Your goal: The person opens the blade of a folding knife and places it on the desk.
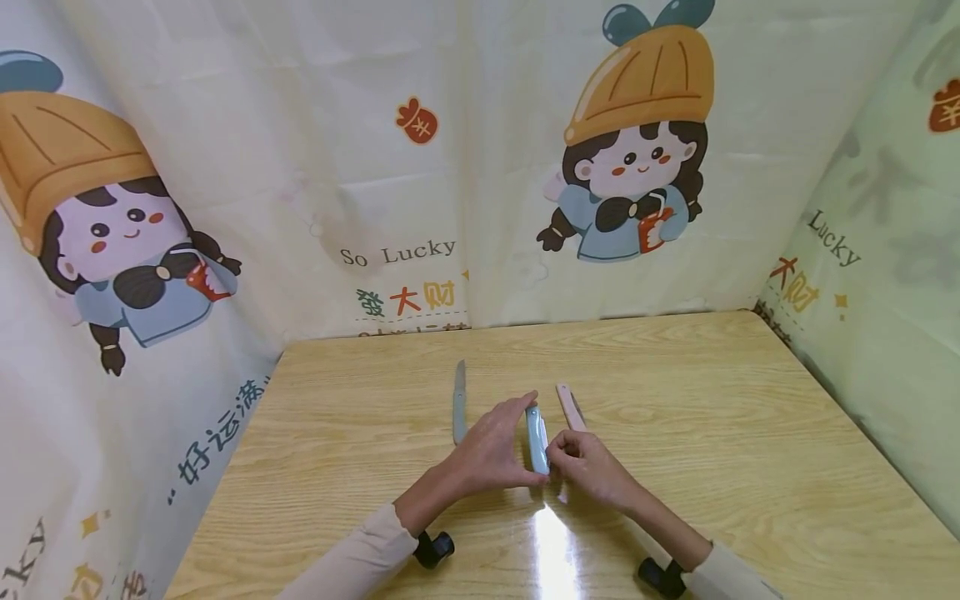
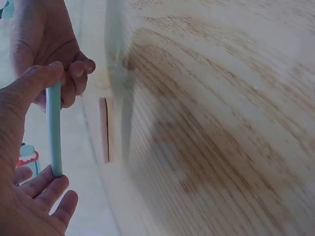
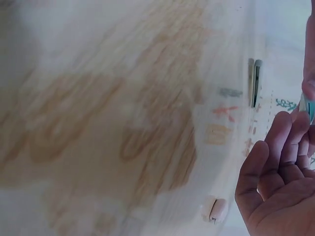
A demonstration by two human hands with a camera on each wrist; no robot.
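Note:
In the head view my left hand (image 1: 491, 446) holds a light blue folding knife (image 1: 535, 437) upright by its two ends, between thumb and fingertips. A thin pale blade edge shows along its right side. My right hand (image 1: 592, 468) is at the knife's lower right side, thumb and forefinger pinching at that edge; the exact contact is hidden. The left wrist view shows the blue handle (image 2: 54, 130) spanning my left thumb and fingers, with the right hand (image 2: 54, 54) behind. In the right wrist view the right hand (image 3: 280, 182) has bent fingers near the knife (image 3: 309, 109).
A grey-green knife (image 1: 460, 408) with its blade out lies on the wooden table (image 1: 337, 467), left of my hands. Beyond the right hand lies a pink folding knife (image 1: 568, 406). Printed cloth (image 1: 510, 167) hangs around the table's back and sides.

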